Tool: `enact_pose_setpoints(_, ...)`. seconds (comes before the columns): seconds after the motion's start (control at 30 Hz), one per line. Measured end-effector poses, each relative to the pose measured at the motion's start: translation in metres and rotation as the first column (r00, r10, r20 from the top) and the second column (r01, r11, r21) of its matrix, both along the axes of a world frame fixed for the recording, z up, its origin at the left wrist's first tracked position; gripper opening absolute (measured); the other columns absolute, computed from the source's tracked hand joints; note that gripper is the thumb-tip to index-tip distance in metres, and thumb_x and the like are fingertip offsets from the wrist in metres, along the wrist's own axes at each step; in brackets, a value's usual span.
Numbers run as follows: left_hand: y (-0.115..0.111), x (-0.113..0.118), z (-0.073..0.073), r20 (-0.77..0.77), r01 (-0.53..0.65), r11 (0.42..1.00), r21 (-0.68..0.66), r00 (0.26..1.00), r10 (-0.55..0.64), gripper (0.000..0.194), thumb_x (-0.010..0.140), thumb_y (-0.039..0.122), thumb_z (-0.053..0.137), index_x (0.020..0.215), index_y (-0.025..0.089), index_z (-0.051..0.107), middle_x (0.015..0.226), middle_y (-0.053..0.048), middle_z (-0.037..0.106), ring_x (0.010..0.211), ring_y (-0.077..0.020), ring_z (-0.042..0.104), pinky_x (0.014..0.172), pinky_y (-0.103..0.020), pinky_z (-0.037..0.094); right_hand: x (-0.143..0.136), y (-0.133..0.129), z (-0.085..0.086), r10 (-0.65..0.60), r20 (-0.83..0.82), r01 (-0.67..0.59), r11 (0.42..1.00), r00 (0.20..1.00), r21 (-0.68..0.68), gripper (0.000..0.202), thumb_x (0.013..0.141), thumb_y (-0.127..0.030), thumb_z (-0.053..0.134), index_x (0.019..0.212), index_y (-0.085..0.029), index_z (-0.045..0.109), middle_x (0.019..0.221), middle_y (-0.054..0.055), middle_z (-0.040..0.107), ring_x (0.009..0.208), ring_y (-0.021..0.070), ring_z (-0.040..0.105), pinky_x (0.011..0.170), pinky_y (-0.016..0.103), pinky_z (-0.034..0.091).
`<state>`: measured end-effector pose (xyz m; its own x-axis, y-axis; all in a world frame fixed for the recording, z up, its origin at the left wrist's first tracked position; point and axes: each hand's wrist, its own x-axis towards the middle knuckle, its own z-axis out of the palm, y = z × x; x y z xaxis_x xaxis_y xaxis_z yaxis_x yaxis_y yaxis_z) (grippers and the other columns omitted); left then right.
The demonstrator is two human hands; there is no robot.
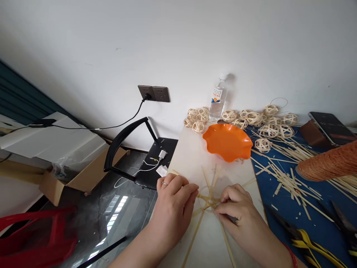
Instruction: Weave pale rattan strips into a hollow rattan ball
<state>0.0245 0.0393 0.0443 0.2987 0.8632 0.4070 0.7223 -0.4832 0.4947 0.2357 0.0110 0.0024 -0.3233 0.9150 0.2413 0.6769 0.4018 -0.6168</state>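
Observation:
Thin pale bamboo strips (209,201) cross one another in a star shape on the light board, with long ends fanning outward. On the left side of the crossing, my left hand (176,197) is closed, thumb and fingers pinching a strip; a ring is on one finger. My right hand (237,208) pinches a strip at the right edge of the crossing. Fingers hide part of the weave. Just beyond lies an orange wavy-rimmed dish (228,142).
Woven strip balls (269,130) and a water bottle (218,97) stand near the wall. Loose strips (290,186), yellow-handled pliers (306,243), a rope-wrapped post (326,162) and a phone (331,126) are on the right. A black chair (150,163) stands left.

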Motion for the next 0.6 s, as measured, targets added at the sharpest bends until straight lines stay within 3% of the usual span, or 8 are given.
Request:
enact_pose_setpoints(0.43,-0.0053,0.0047,0.0013,-0.095,0.161,0.979,-0.122,0.980,-0.173,0.024,0.098,0.016,0.053,0.084,0.023,0.070,0.080,-0.002,0.060,0.082,-0.0178,0.049,0.080,-0.039,0.031,0.0021,0.0005,-0.0023,0.013,0.017,-0.013,1.000,1.000,-0.015,0.021,0.085,-0.008,0.067,0.071,-0.023,0.070,0.080,0.001,0.053,0.083,0.0194,0.052,0.073,0.037,0.045)
enact_pose_setpoints(0.6,-0.0078,0.0069,0.0058,-0.098,0.250,0.950,-0.186,0.958,-0.271,0.013,0.095,0.018,0.060,0.089,0.023,0.070,0.088,-0.003,0.061,0.087,-0.0196,0.048,0.082,-0.039,0.034,0.0016,-0.0013,0.0050,0.016,-0.007,-0.016,1.000,1.000,-0.005,0.022,0.090,-0.011,0.062,0.071,-0.022,0.065,0.080,0.002,0.052,0.083,0.0192,0.051,0.072,0.036,0.044)
